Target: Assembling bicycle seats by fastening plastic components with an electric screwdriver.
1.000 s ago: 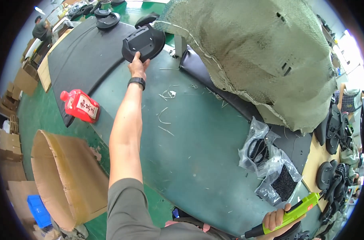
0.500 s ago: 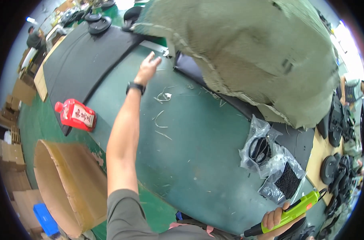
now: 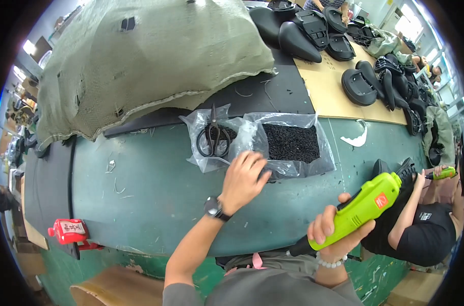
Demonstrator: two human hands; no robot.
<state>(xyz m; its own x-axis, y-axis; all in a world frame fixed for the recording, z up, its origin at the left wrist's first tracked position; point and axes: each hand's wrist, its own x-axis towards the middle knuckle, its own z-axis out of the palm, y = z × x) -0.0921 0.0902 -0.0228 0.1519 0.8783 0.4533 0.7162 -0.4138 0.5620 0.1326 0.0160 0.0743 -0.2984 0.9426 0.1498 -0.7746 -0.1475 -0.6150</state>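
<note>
My left hand (image 3: 245, 179), a dark watch on its wrist, reaches over the table at the near edge of a clear plastic bag (image 3: 326, 162). Its fingers are apart and slightly bent, with nothing seen in them. In the bag lies a heap of small black screws (image 3: 293, 143). Black-handled scissors (image 3: 214, 136) rest on the left part of the plastic. My right hand (image 3: 334, 232), a beaded bracelet at the wrist, grips a green electric screwdriver (image 3: 362, 206), its dark tip pointing down and left near my body.
A big woven sack (image 3: 155, 61) covers the far left of the green table (image 3: 150, 204). Black saddles (image 3: 301, 38) lie beyond, some on cardboard (image 3: 321, 76). A red jug (image 3: 71, 231) stands at the left edge. A co-worker (image 3: 431, 229) sits close on the right with another green screwdriver.
The view has swung to the right. My left hand has come from the sack's edge to the plastic bag. The screwdriver, still in my right hand, is now further into view.
</note>
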